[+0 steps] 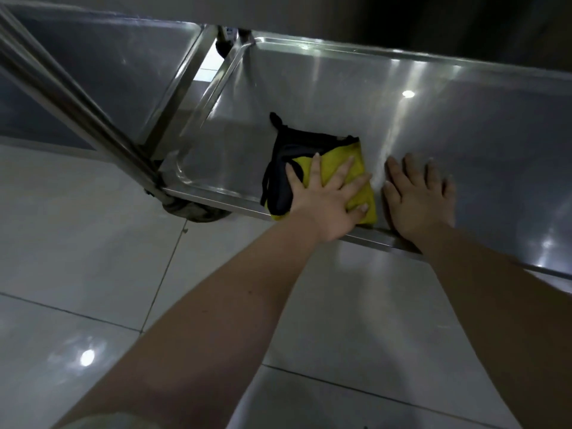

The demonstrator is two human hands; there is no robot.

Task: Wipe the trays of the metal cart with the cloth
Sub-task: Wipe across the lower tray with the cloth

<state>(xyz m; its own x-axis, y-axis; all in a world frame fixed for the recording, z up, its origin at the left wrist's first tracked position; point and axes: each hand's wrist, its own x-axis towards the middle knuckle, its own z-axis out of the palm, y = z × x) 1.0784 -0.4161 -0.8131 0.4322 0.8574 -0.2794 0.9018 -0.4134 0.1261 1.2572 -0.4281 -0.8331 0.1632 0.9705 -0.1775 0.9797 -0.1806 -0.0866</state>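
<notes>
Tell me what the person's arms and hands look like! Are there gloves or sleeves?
No gloves and no sleeves are in view. The left hand and right hand are bare, and the nails that show look short and unpainted. The left forearm and right forearm are bare too, right to the picture's edge. No ring, watch or bracelet shows.

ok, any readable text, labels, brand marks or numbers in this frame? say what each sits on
No readable text anywhere in this view.
Cloth: no print visible; a small pale patch at its far edge may be a tag, too small to read.
Tray: bare metal, only glare spots, no markings.
Cart post: no label visible.
Floor tiles: none.
</notes>
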